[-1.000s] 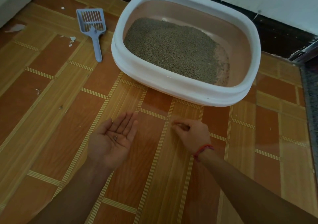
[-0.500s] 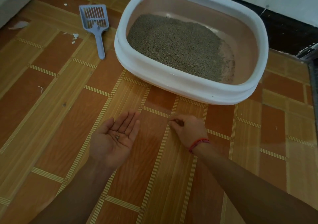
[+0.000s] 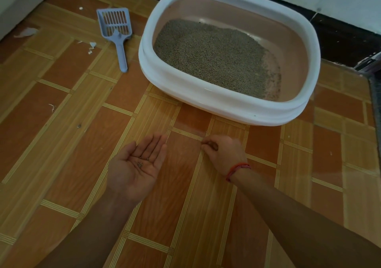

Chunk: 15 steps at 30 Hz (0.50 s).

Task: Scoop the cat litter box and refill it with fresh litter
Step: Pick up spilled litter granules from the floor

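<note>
Cupping a few stray litter grains [image 3: 140, 164] on its upturned palm, the left hand [image 3: 136, 166] lay flat-fingered and relaxed above the floor [image 3: 61, 144]. The right hand [image 3: 223, 154] had its fingertips drawn together low at the tiles; whether a grain sat between them could not be told. The litter box [image 3: 206, 94] stood just beyond, its litter [image 3: 210, 55] heaped toward the left. The blue scoop [image 3: 118, 30] lay beside it, untouched. The grains looked light, hard and apt to roll, best pinched singly. The scoop seemed stiff plastic, best taken by its handle. No brand or writing could be read.
</note>
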Tool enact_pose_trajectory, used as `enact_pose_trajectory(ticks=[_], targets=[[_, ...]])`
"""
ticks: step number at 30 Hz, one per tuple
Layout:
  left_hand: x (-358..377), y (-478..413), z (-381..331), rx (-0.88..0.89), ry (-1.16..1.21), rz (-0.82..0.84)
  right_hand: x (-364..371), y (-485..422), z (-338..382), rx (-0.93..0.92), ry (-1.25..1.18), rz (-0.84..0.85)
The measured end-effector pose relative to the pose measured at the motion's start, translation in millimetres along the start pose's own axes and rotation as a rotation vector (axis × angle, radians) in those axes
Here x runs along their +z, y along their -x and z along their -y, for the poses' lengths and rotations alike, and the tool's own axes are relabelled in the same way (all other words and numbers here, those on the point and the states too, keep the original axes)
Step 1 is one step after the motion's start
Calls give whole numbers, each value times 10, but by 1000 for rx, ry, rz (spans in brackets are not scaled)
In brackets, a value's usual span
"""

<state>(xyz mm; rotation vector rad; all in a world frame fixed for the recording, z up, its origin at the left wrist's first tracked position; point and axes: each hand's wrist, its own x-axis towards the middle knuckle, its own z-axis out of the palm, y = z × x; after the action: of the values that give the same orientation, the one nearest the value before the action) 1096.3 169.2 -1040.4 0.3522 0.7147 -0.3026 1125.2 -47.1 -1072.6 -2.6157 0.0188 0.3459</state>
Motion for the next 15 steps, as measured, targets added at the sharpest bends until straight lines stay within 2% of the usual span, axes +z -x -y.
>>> enact_pose_trajectory(ticks=[15], targets=[[0,-8,21,1,4,-1,72,-50,81,-71,170,45]])
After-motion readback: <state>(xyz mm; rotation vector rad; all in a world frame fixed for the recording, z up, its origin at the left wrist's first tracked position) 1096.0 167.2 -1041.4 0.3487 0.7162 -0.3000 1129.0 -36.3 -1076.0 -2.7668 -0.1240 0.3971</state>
